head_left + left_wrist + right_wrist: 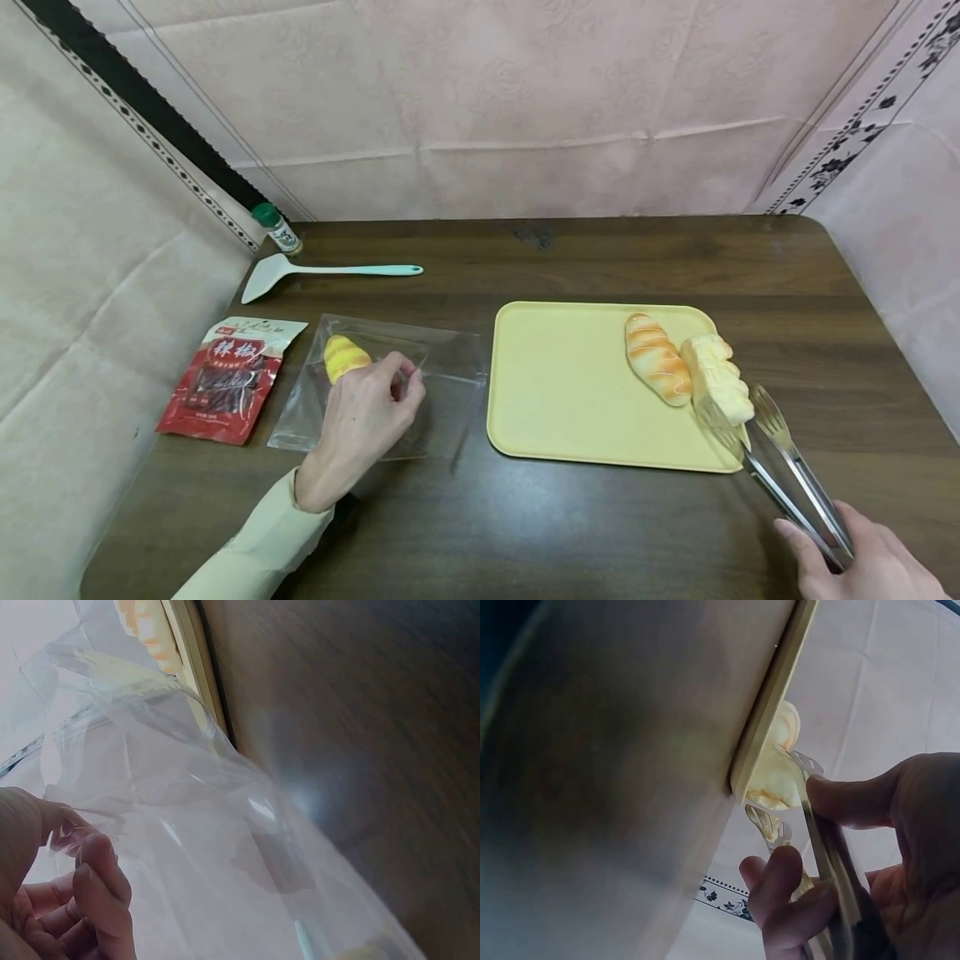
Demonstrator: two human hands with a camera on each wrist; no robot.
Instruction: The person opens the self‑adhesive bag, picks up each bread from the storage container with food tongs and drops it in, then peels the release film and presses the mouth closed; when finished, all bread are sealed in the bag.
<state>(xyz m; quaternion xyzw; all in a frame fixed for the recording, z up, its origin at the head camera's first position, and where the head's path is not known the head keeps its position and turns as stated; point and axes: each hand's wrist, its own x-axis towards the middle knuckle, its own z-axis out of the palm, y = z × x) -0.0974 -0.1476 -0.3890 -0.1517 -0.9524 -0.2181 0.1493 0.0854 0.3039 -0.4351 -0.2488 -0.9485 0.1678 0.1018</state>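
My left hand point(363, 412) pinches the upper film of a clear plastic bag point(453, 367), and in the left wrist view that film point(195, 802) stretches up from thumb and finger. Inside the bag lies a yellow bread roll point(345, 357), partly hidden behind the hand. My right hand point(873, 554) grips metal tongs point(808, 487) with fork-shaped ends. Their tips stand on either side of a pale, lumpy bread point(716, 375) at the right edge of a yellow tray point(558, 383). A golden striped bread roll point(654, 358) lies on the tray, right beside the pale one.
To the left of the bag lies a red food packet point(225, 383). A pale spatula with a mint handle point(360, 270) lies behind it, near a small green-capped bottle point(277, 229). Cloth-covered walls point(525, 108) enclose the dark wooden table point(525, 533).
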